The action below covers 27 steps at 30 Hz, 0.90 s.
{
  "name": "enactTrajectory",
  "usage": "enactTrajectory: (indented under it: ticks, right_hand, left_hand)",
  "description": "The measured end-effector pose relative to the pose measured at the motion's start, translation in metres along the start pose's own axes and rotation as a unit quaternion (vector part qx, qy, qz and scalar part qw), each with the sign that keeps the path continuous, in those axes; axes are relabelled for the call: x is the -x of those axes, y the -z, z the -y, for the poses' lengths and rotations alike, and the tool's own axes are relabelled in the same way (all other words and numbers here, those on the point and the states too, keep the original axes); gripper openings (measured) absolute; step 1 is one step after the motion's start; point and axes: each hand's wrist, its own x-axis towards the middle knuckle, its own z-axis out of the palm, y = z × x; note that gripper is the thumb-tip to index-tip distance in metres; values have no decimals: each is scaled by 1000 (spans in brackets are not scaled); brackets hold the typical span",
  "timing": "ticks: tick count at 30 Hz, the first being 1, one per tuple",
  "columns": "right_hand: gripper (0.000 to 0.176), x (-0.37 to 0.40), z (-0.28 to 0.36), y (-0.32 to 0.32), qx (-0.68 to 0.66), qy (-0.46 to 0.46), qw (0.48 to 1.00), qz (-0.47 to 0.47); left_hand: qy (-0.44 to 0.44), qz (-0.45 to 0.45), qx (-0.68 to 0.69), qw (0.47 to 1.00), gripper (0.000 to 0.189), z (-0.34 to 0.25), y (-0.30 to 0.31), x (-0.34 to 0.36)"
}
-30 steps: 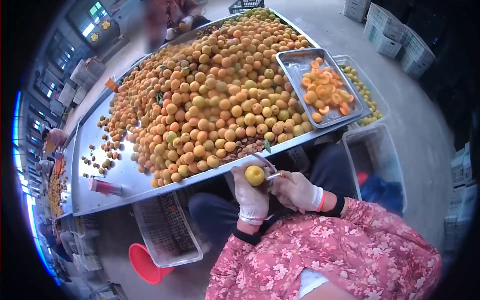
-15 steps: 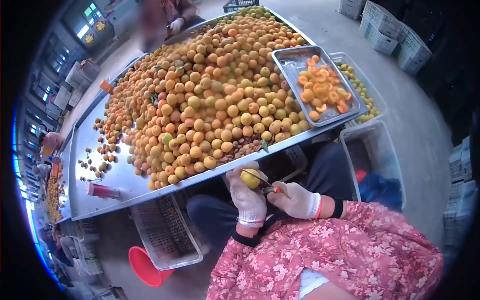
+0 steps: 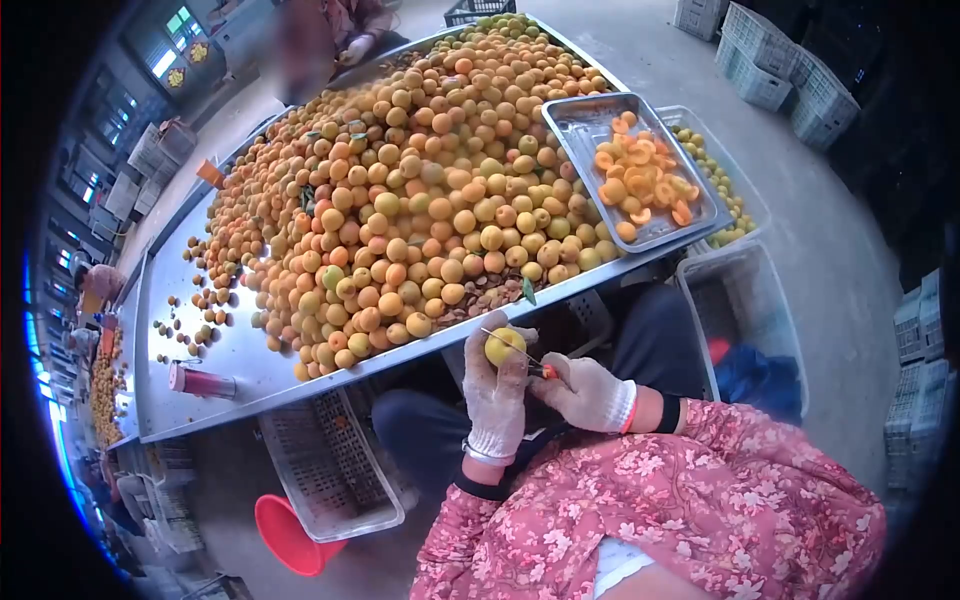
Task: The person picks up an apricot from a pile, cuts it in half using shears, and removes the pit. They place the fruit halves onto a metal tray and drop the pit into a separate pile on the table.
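My left hand [image 3: 494, 392], in a white knit glove, grips a yellow apricot [image 3: 504, 346] just below the near edge of the steel table [image 3: 235, 360]. My right hand [image 3: 583, 392], also gloved, holds a small knife [image 3: 520, 357] whose thin blade lies across the apricot. A big heap of orange and yellow apricots [image 3: 420, 190] covers the table. A steel tray [image 3: 585, 125] with cut apricot halves [image 3: 645, 185] sits at the table's right end.
A pink cylinder [image 3: 203, 380] lies on the table's left. Below the table stand a grey plastic crate [image 3: 335, 465] and a red bucket [image 3: 285, 535]. A crate of greenish fruit [image 3: 725, 190] and another grey crate [image 3: 745, 320] are on the right. Another person [image 3: 330, 30] works at the far end.
The knife blade has moved from beside the apricot to across it, and both hands shifted slightly up and left.
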Motion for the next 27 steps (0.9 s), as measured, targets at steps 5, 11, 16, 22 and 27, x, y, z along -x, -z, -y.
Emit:
enactTrajectory:
  ticks: [5,11,16,22,27]
  right_hand:
    - [21,-3,-23,-21,-31,54,997,-55]
    - [26,-4,-11,-12,6,35,998,-51]
    - [28,-6,-19,-10,43,75,994,-62]
    - [28,-7,-23,-8,-13,19,999,-24]
    - [27,-14,-22,-8,-26,14,999,-20]
  left_hand:
    - [145,-31,247,958,69,4,-15,5]
    - [73,-59,192,977,64,9,-13,-4]
    - [132,-15,306,943,59,12,-10,-4]
    - [142,-32,292,945,62,22,-4,-9]
    - [138,1,317,938,61,17,-1,-11]
